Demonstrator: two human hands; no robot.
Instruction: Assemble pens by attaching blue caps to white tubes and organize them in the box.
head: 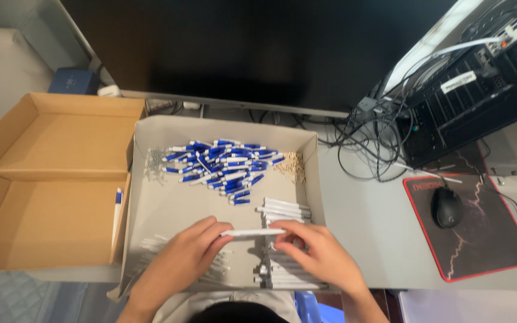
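Holding a white pen tube flat between them, the left hand and right hand pinch its ends with curled fingers, low over the grey tray.

White pen barrel between hands at lower centre. Blue-and-white pen caps heaped in upper part of pale grey tray. White barrels stacked right. Tan springs. Brown cardboard box left. Black mouse on black mouse pad, red border, pale lightning pattern. Counter light grey.
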